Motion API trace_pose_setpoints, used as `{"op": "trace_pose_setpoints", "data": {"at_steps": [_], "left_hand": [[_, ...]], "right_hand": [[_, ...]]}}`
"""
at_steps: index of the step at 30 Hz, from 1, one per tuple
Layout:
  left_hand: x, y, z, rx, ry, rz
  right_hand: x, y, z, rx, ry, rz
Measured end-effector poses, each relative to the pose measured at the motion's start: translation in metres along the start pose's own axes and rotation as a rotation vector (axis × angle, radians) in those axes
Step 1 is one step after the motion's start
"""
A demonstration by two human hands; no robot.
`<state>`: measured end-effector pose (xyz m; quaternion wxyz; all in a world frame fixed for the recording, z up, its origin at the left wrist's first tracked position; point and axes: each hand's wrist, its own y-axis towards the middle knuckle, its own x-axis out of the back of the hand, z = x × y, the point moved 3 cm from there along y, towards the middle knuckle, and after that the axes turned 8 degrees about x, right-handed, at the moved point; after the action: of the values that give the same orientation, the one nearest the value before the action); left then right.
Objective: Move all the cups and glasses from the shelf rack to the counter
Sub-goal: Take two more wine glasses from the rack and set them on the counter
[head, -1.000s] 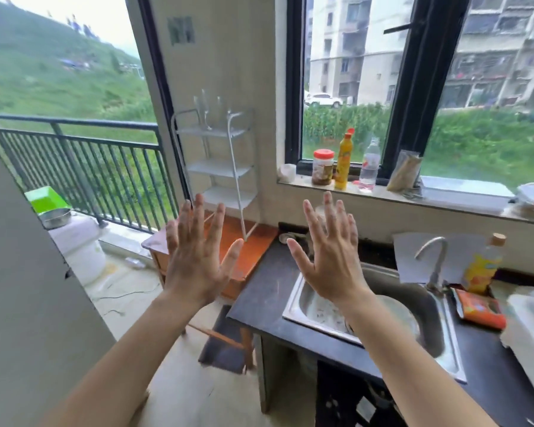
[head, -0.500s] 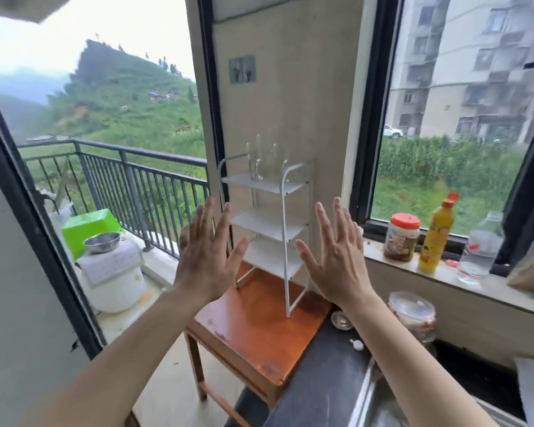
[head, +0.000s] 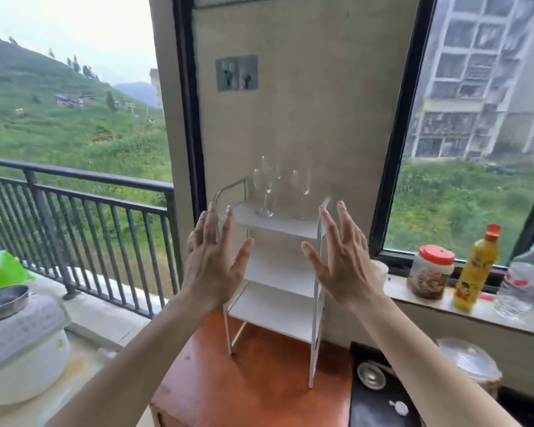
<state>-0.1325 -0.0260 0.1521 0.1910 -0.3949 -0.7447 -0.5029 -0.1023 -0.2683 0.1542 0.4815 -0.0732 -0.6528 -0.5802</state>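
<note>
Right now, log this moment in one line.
left hand open | right hand open | glasses on rack top shelf

Glasses [head: 267, 192] (perhaps three) atop shelf rack [head: 275, 306] on table [head: 244, 380], left of counter [head: 379, 411].

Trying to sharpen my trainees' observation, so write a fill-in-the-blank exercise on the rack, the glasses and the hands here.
1. The wine glasses stand on the ____ tier of the white shelf rack.
2. The left hand and the right hand, fingers spread, hold ____.
3. On the window sill, the bottle right beside the red-lidded jar is ____ in colour.
Missing words: top; nothing; yellow.
</note>
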Motion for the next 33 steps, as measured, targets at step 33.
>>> {"op": "trace_pose_setpoints", "data": {"at_steps": [33], "left_hand": [[-0.132,0.214,-0.002,0.133,-0.736,0.064]], "right_hand": [[-0.073,0.196,-0.081,-0.322,0.296,0.145]]}}
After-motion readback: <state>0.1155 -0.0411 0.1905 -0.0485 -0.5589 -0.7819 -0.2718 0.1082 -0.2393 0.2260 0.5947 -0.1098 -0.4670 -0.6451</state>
